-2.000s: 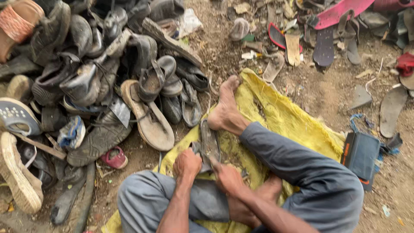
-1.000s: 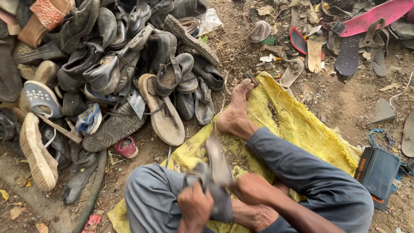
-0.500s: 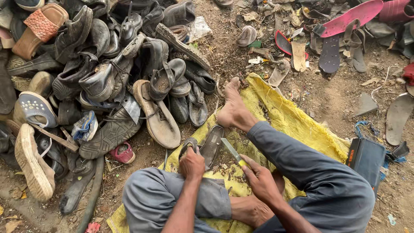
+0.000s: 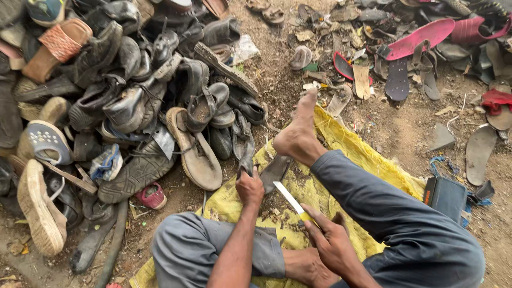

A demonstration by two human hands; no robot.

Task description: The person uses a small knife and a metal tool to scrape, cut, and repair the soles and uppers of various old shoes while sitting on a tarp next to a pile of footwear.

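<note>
I sit on a yellow sack cloth (image 4: 373, 160) on dirt ground, my bare foot (image 4: 298, 133) stretched out ahead. My left hand (image 4: 249, 186) grips a dark, worn piece of shoe upper (image 4: 246, 152) and reaches toward the shoe pile. Beside it a dark sole piece (image 4: 274, 172) lies on the cloth under my heel. My right hand (image 4: 330, 240) holds a knife (image 4: 288, 196) by its handle, the pale blade pointing up and left toward the sole piece.
A big heap of old shoes and sandals (image 4: 122, 106) fills the left side. Loose soles, a pink sole (image 4: 421, 37) and scraps litter the dirt at the upper right. A small black box (image 4: 445, 194) sits by my right leg.
My left hand has moved up and left toward the shoe pile with the dark shoe piece. My right hand has drawn back lower with the knife. The view has shifted slightly.
</note>
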